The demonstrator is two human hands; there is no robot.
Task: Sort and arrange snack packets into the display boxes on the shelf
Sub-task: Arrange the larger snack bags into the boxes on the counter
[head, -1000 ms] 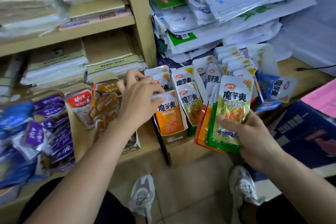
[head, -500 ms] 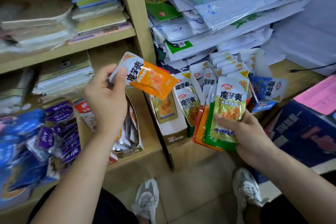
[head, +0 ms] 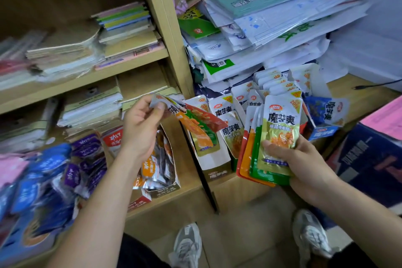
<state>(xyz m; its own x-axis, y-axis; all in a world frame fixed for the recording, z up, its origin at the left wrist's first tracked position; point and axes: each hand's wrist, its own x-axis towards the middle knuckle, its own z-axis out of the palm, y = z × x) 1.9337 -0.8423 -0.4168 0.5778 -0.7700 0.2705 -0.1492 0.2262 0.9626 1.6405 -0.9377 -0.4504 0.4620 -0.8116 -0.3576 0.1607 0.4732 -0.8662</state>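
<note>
My left hand pinches the top edges of a few snack packets, orange, green and red, which fan out to the right above an open display box. That box holds a yellow-green packet. My right hand grips a stack of packets by the lower end, a green one in front, orange and red ones behind. More white-topped packets stand in boxes behind on the right shelf. A box of orange packets sits under my left wrist.
Blue and purple packets fill boxes on the lower left shelf. Stacks of notebooks lie on the upper shelves. Plastic-wrapped paper packs pile up at the right. A dark blue carton stands at far right. My shoes are on the floor.
My left hand took an orange packet out of the display box, lifted it, and now holds a few packets fanned over the box. My right hand kept its stack nearly still.
</note>
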